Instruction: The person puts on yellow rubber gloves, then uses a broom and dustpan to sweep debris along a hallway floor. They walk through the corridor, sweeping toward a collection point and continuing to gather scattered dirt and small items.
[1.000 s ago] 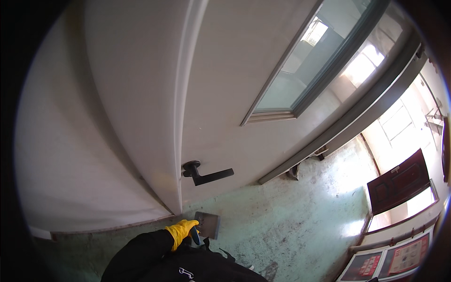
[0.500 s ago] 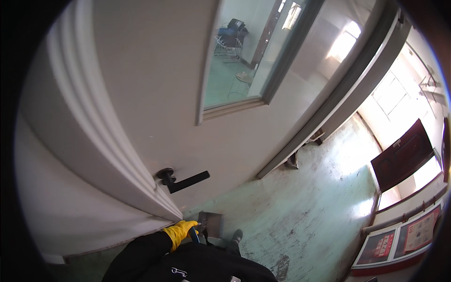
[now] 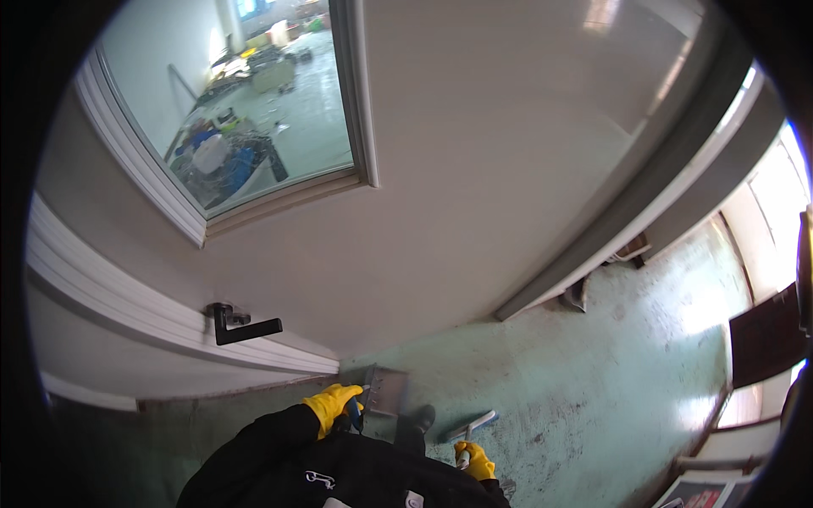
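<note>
My left hand [image 3: 334, 406], in a yellow rubber glove, is closed around the upright handle of a dustpan. The grey pan [image 3: 387, 392] hangs or rests low in front of my feet; whether it touches the floor I cannot tell. My right hand [image 3: 476, 461], gloved in yellow too, grips the pale stick of a broom. Its narrow white-and-blue head [image 3: 471, 426] shows just beyond that hand, over the green floor, right of my dark shoe [image 3: 422, 416]. Bristles are not clearly visible.
Ahead stands a pale door [image 3: 440, 245] with a black lever handle [image 3: 241, 323] and a glass pane [image 3: 262, 110]; a cluttered room shows through it. Worn green floor [image 3: 593, 364] stretches right. A dark red panel [image 3: 766, 334] and a framed board [image 3: 703, 491] are at the right edge.
My view has shifted, so the door's glass and handle now appear farther left. My right hand with the broom has come into view. My left hand still holds the dustpan.
</note>
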A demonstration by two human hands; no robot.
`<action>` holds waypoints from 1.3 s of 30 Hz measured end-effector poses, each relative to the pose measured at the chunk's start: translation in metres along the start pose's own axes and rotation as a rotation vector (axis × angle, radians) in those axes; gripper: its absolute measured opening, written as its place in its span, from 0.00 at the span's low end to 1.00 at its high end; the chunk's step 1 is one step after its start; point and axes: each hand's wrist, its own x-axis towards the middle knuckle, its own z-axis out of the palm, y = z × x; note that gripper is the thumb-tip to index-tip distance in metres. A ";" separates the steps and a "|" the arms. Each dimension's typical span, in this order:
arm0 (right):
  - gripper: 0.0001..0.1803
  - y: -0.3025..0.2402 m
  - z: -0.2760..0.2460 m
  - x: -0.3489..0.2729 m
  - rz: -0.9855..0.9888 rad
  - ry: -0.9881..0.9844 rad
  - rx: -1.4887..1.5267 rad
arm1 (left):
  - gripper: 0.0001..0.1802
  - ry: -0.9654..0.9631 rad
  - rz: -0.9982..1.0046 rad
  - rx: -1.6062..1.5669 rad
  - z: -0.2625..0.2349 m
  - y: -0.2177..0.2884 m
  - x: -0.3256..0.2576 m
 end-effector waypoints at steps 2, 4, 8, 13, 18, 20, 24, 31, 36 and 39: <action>0.18 0.006 -0.022 0.012 0.149 -0.009 0.216 | 0.20 0.008 -0.015 0.001 0.014 -0.003 -0.003; 0.17 0.020 -0.033 0.019 0.047 -0.036 0.052 | 0.20 0.000 -0.048 -0.001 0.020 -0.008 -0.003; 0.07 0.090 -0.038 0.005 0.027 0.016 0.269 | 0.17 -0.025 0.027 0.076 0.019 -0.028 -0.001; 0.07 0.215 -0.056 -0.025 0.413 -0.123 -0.063 | 0.17 -0.045 0.389 0.497 0.020 -0.051 0.005; 0.05 0.178 -0.108 -0.019 0.216 -0.092 -0.644 | 0.14 -0.002 0.387 0.416 0.028 -0.052 0.007; 0.08 0.118 -0.133 -0.024 0.017 -0.062 -0.689 | 0.14 -0.040 0.328 0.378 0.034 -0.052 0.007; 0.11 0.031 -0.162 -0.013 0.212 0.050 -0.438 | 0.16 -0.087 0.372 0.224 0.052 -0.062 0.017; 0.15 0.044 -0.063 0.016 0.239 -0.209 -0.307 | 0.17 -0.083 0.399 0.007 0.056 -0.077 0.041; 0.15 0.034 0.025 0.030 0.361 -0.418 -0.180 | 0.16 -0.051 0.474 0.177 0.058 -0.065 0.038; 0.16 0.025 0.024 0.029 0.392 -0.382 -0.150 | 0.16 0.185 0.951 0.620 0.056 -0.067 0.039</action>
